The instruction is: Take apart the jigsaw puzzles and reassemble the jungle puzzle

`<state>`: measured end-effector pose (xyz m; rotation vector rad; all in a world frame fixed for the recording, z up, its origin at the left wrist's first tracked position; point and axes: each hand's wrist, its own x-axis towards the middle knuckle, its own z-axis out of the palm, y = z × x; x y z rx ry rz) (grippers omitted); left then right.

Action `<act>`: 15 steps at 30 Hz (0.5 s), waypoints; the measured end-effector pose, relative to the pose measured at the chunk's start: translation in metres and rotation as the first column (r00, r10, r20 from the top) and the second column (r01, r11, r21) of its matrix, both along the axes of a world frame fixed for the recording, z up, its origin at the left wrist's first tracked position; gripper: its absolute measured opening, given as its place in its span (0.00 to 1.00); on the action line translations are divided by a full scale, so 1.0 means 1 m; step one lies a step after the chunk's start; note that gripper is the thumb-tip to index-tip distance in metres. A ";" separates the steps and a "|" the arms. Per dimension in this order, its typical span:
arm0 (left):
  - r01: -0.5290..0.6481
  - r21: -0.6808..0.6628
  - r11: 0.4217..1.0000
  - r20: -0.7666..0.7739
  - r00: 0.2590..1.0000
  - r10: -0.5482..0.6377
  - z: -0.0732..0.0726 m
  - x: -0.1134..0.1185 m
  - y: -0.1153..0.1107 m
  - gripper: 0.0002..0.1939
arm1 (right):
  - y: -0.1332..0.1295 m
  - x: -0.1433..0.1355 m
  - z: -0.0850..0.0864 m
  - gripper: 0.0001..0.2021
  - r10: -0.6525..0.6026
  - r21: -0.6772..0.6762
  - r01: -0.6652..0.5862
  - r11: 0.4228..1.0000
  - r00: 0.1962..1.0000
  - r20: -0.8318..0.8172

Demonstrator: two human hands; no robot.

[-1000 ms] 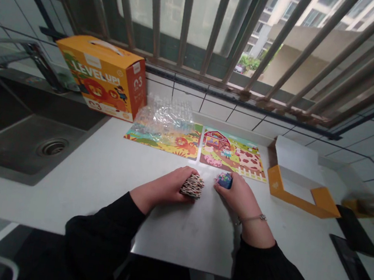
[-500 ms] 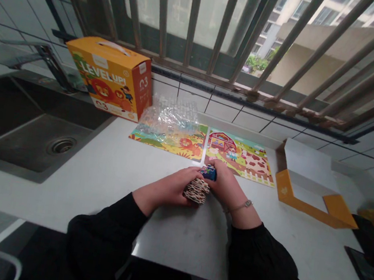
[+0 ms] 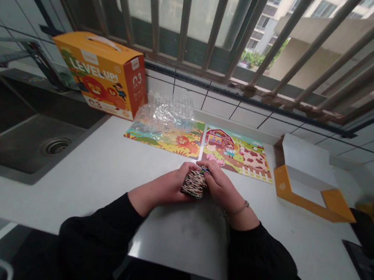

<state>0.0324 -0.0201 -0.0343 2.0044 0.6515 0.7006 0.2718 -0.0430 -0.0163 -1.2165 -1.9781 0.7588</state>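
A thick stack of thin pieces [image 3: 194,183], its striped edges facing me, is held above the white counter in front of me. My left hand [image 3: 171,186] is wrapped round the stack's left side. My right hand [image 3: 219,185] closes on the stack's upper right, its fingers at the top edge, where a little dark blue and green shows. Just beyond my hands lie two picture boards, one with lions [image 3: 186,144] and one with a barn and a cow [image 3: 253,160].
Crumpled clear bubble wrap [image 3: 170,112] lies over the lion board. An orange box [image 3: 102,76] stands at the back left, beside a sink [image 3: 34,147]. An open orange-and-white carton [image 3: 303,199] is at the right. Window bars rise behind.
My right hand has come in closer to my left, and the dark blue piece it held apart now sits against the stack. The view has shifted slightly.
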 end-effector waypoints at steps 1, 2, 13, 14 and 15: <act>-0.013 0.006 1.000 0.006 1.000 0.013 -0.003 0.000 0.000 0.48 | 0.000 -0.004 -0.001 0.18 -0.006 0.000 0.006 1.000 1.000 -0.024; -0.024 0.017 1.000 0.013 1.000 0.023 -0.004 0.001 0.000 0.52 | -0.001 -0.007 -0.003 0.18 -0.013 -0.003 0.012 1.000 0.999 -0.049; -0.009 0.113 0.994 -0.019 1.000 0.011 0.001 0.008 -0.001 0.62 | -0.002 -0.007 -0.006 0.35 -0.097 -0.098 0.083 0.992 0.986 -0.138; -0.006 0.117 0.993 -0.015 1.000 0.008 0.001 0.010 -0.001 0.62 | -0.002 -0.007 -0.008 0.35 -0.111 -0.111 0.095 0.989 0.982 -0.151; -0.002 0.118 0.993 -0.014 1.000 0.004 0.002 0.012 -0.001 0.62 | -0.002 -0.009 -0.010 0.35 -0.126 -0.124 0.106 0.987 0.978 -0.167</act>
